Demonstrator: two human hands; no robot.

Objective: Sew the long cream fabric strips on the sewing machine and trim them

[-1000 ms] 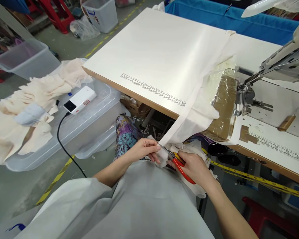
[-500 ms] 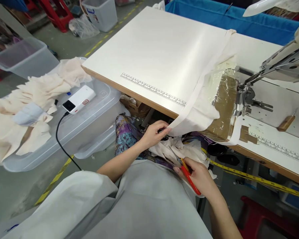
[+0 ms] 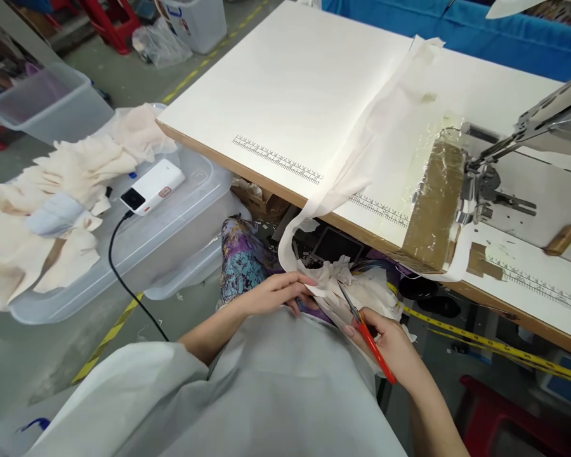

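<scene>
My right hand [image 3: 393, 346] is closed on red-handled scissors [image 3: 375, 348], whose blades point up and left over pale fabric pieces [image 3: 361, 285] on my lap. My left hand [image 3: 278, 293] lies at the near end of a long pale cloth strip [image 3: 356, 155], with the strip's edge between its fingers. From there the strip loops over the table edge and runs back across the white table [image 3: 285, 82]. To the strip's right is the sewing machine [image 3: 485, 184], with a brown taped block [image 3: 435, 209] beside it.
A lidded clear plastic box [image 3: 171, 222] at the left carries cream fabric pieces [image 3: 76, 165] and a white device [image 3: 152, 187] with a black cable. A yellow measuring tape [image 3: 495, 343] hangs below the table. A wooden-handled tool [image 3: 564, 238] lies right of the machine.
My left hand has moved down and left toward my lap, drawing the strip's near end off the table edge into a loop. The scissors have shifted slightly down and right, with their blades closer together.
</scene>
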